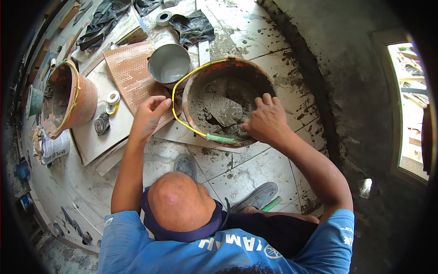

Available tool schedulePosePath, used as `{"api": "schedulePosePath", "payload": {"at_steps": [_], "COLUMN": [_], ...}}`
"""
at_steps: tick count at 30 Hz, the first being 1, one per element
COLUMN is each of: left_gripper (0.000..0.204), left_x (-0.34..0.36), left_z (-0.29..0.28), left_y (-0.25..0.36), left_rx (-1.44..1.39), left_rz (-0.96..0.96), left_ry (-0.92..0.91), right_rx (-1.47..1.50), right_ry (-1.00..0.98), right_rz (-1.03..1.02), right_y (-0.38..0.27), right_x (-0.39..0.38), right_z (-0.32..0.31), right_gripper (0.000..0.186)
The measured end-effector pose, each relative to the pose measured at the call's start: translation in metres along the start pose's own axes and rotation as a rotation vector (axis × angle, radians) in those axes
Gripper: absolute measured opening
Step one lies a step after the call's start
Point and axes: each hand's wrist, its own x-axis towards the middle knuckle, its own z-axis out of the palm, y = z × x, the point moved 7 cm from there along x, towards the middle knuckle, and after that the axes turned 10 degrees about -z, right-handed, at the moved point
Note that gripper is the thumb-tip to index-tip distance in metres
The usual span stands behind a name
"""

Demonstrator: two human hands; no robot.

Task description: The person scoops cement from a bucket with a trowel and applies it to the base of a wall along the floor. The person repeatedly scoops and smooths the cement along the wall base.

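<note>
A round bucket [265,75] with a yellow handle and a green grip holds wet grey mortar [205,112]. Inside it lies a trowel [223,109], its blade smeared with mortar. My right hand [267,118] is closed at the bucket's right side, seemingly around the trowel's handle, which the fingers mostly hide. Just left of the yellow handle is my left hand [153,114], fingers loosely bent and thumb apart, with nothing visible in it.
A grey-white pail [169,64] stands beside the bucket, by a brown textured sheet [127,59]. An orange mortar-stained bucket [82,102], tape rolls [112,97] and a tape measure [101,124] are at left. Black cloth [194,27] lies beyond; a grey wall [360,82] rises at right.
</note>
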Motion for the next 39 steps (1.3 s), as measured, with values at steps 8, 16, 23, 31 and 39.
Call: {"api": "schedulePosePath", "payload": {"at_steps": [8, 16, 23, 31, 39], "left_gripper": [0.055, 0.070, 0.071, 0.069, 0.068], "left_x": [0.042, 0.014, -0.007, -0.014, -0.013], "left_z": [0.087, 0.127, 0.144, 0.150, 0.145], "left_y": [-0.051, -0.018, -0.008, -0.017, -0.011], "left_rx": [-0.778, -0.730, -0.656, -0.590, -0.498], "left_rz": [-0.121, -0.072, -0.018, -0.048, 0.117], "left_ry": [-0.600, -0.624, -0.620, -0.631, -0.613], "right_rx": [-0.016, -0.858, -0.134, 0.151, -0.224], "right_ry": [-0.279, -0.200, -0.514, -0.484, -0.239], "right_rz": [0.192, 0.272, 0.104, 0.150, 0.248], "right_y": [0.026, 0.053, 0.042, -0.007, 0.021], "right_x": [-0.019, -0.040, -0.071, -0.077, -0.076], "right_z": [-0.027, -0.089, 0.022, 0.019, -0.041], "right_gripper": [0.020, 0.011, 0.012, 0.019, 0.018]}}
